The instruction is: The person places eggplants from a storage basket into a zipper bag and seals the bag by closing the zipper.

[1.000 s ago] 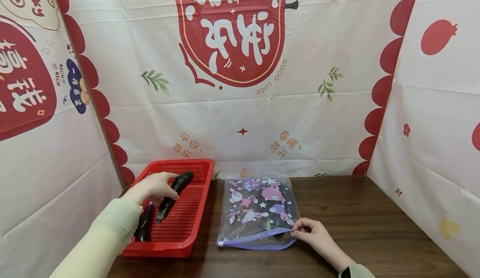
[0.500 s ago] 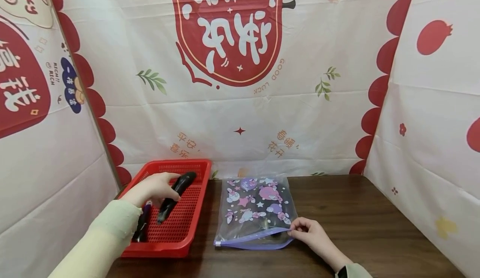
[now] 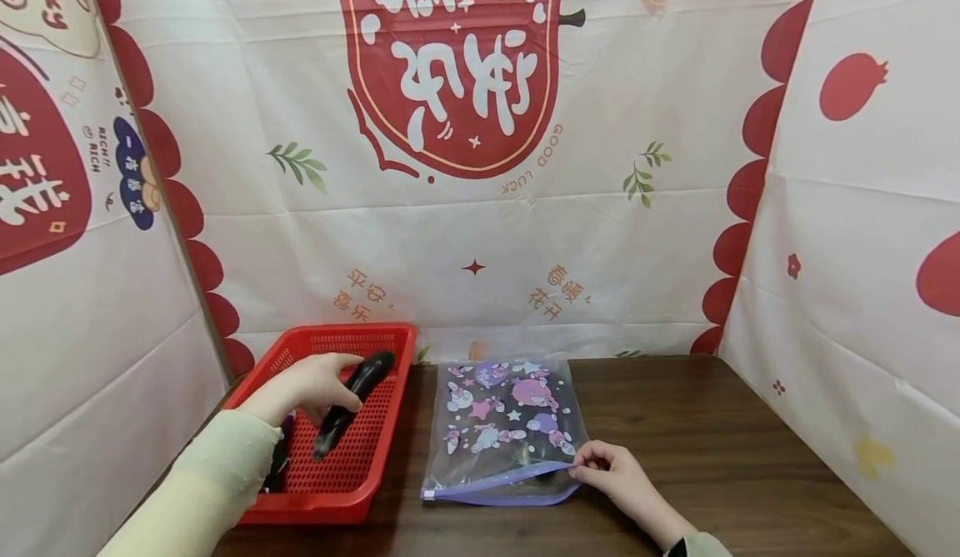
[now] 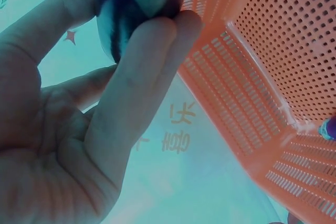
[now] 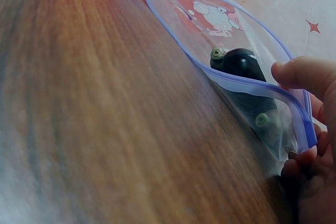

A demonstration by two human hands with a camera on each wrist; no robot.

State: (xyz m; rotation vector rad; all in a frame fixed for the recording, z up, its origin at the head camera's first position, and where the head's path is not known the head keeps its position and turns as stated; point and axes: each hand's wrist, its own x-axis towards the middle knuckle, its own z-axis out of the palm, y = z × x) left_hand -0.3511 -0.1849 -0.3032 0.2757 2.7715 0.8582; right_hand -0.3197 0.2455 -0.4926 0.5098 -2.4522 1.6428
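Left hand | eggplant in its grip | over red basket

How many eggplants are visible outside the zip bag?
2: one eggplant in the left hand, over the red basket; another eggplant lying at the basket's left side, partly hidden. More may be hidden there.

Dk brown worktop; white cloth backdrop hangs behind w/ lg red emblem, green leaf prints & red scalloped edging.
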